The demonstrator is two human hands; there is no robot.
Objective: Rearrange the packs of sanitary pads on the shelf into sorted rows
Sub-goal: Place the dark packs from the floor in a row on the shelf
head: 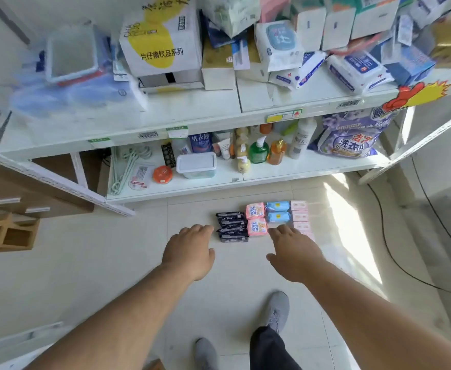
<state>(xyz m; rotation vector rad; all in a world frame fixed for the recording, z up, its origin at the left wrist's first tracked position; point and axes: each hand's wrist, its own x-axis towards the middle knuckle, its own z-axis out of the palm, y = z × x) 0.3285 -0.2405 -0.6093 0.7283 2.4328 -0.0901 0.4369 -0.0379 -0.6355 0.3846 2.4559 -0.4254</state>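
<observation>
**Packs in rows on the floor, both hands empty above them**

We take the shelf (165, 121) as our landmark: a white metal rack whose upper board is heaped with boxes and soft packs, some overhanging its front edge. Below that edge, the lower board (272, 173) carries bottles, a lidded tub (196, 164) and a large detergent bag (352, 134) at its right end. Its front lip sits close to the floor.

In front of the lower board lies pale tile floor (112, 263), with wide bare tile to the left of the packs and a bright patch of sun to their right. A dark cable (395, 260) curves over the floor further right of the shelf.

The packs sit on the floor just in front of the lower board's lip, in four touching columns: black packs (231, 227) leftmost, then pink packs (256, 218), blue packs (278, 211), and pale pink boxes (299, 216) rightmost, washed out by sun.

Our left hand (189, 249) hangs beside the near end of the black column, fingers relaxed, gripping nothing. Our right hand (293, 249) spreads loose and empty over the near end of the blue and pale pink columns, hiding part of them. Whether either touches a pack, we cannot tell.

Our grey shoes (277, 311) stand on the tile well back from the shelf.
</observation>
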